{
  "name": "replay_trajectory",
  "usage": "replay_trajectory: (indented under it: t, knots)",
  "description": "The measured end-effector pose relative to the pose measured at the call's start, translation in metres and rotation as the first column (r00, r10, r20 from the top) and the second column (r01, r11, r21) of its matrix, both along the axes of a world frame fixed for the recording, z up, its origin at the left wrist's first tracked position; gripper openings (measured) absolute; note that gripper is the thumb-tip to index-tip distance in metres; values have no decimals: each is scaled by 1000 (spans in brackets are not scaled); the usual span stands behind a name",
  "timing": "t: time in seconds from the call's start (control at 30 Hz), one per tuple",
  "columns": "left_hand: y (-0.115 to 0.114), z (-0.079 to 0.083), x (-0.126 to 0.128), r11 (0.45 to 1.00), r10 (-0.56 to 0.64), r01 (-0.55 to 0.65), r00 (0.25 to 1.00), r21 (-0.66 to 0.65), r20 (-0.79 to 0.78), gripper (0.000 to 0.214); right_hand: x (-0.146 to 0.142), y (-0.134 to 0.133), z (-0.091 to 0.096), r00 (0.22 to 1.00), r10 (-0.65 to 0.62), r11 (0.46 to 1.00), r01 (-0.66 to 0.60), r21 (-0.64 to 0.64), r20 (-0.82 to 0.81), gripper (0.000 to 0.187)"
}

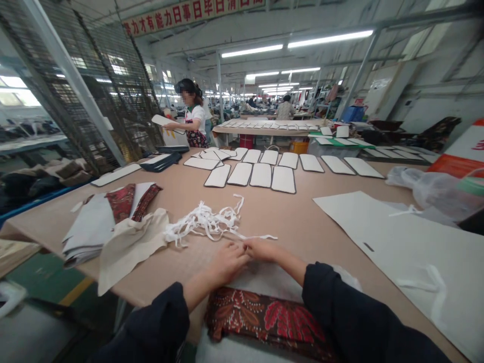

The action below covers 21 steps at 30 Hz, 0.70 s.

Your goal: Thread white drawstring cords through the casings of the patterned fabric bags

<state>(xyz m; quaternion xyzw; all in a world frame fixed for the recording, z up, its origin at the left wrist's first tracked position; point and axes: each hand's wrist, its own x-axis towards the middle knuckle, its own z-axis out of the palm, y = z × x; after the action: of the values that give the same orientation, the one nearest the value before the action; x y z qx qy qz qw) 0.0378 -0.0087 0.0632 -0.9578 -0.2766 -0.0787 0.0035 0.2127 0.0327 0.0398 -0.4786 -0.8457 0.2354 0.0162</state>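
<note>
My left hand (229, 261) and my right hand (263, 249) meet over the near edge of the table, fingertips pinched close together. Whatever they pinch is too small or hidden to make out. Just beyond them lies a tangled heap of white fabric strips (206, 222), with one strip trailing to the right behind my fingers. Below my hands is a piece of pale cloth (260, 280). A folded dark fabric with a red and brown floral print (264, 317) lies nearest my body, partly covered by my right sleeve.
A stack of pale and floral cloth (93, 222) and a beige cloth (132, 242) lie at left. Dark-edged white panels (260, 175) spread across the table (302, 217). A large pale sheet (408, 242) with ties lies right. A co-worker (194, 118) stands beyond, holding a panel.
</note>
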Motion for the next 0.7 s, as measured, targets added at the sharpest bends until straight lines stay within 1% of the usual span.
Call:
replay_trajectory:
  t: [0.03, 0.07, 0.1, 0.13, 0.17, 0.2, 0.23, 0.3, 0.33, 0.37, 0.4, 0.43, 0.47, 0.5, 0.53, 0.57, 0.6, 0.63, 0.67, 0.7]
  knots:
    - [12, -5, -4, 997, 80, -80, 996, 3, 27, 20, -1, 4, -2, 995, -96, 994, 95, 61, 7, 23]
    - [24, -12, -7, 988, 156, -157, 986, 11, 58, 23, -2, 8, -6, 981, -192, 972, 190, 138, 1, 24]
    - [35, -18, -11, 974, 222, -224, 971, 21, 87, 27, -5, 12, -10, 965, -262, 945, 257, 202, -2, 24]
    - [46, -24, -14, 959, 276, -281, 955, 33, 110, 31, -7, 15, -14, 952, -306, 922, 296, 251, 1, 23]
    - [56, -30, -16, 943, 323, -330, 938, 44, 122, 36, -9, 18, -18, 945, -326, 909, 313, 273, 2, 21]
    - [65, -35, -18, 927, 363, -372, 924, 54, 122, 41, -10, 20, -20, 943, -332, 910, 321, 262, -3, 18]
    - [72, -40, -20, 911, 399, -407, 910, 61, 109, 46, -10, 22, -21, 943, -331, 921, 328, 212, -21, 16]
    - [85, -48, -25, 884, 459, -463, 886, 66, 62, 50, 1, 24, -18, 940, -322, 945, 326, 19, -113, 12]
    - [91, -51, -28, 872, 484, -485, 875, 65, 34, 48, 12, 25, -14, 925, -331, 943, 319, -91, -188, 12]
    - [96, -53, -31, 861, 506, -506, 862, 62, 9, 43, 29, 26, -9, 891, -365, 927, 319, -198, -269, 12]
    - [100, -55, -35, 848, 528, -526, 849, 59, -13, 38, 49, 27, -5, 836, -422, 899, 335, -281, -352, 13]
    - [104, -56, -39, 836, 548, -546, 836, 58, -29, 34, 74, 26, 0, 751, -496, 865, 380, -328, -437, 14]
    - [107, -57, -42, 823, 568, -565, 822, 58, -42, 31, 101, 25, 3, 639, -586, 810, 447, -380, -499, 15]
    - [110, -57, -45, 810, 586, -583, 809, 60, -50, 32, 130, 23, 6, 498, -673, 737, 511, -442, -547, 15]
    - [111, -56, -47, 798, 603, -600, 796, 63, -55, 33, 158, 21, 7, 335, -736, 655, 570, -495, -588, 15]
    - [112, -55, -47, 786, 618, -615, 784, 66, -58, 34, 184, 17, 8, 162, -768, 564, 628, -535, -619, 15]
    - [113, -53, -47, 776, 631, -627, 774, 71, -58, 34, 206, 12, 8, 14, -769, 478, 676, -561, -639, 14]
    - [112, -50, -45, 764, 645, -641, 762, 76, -59, 34, 222, 7, 9, -68, -759, 426, 700, -573, -647, 12]
    - [111, -47, -41, 750, 661, -656, 748, 82, -58, 34, 231, 1, 10, -98, -756, 396, 719, -571, -648, 10]
    - [110, -42, -35, 738, 674, -669, 736, 89, -53, 34, 234, -6, 12, -72, -764, 392, 737, -550, -641, 8]
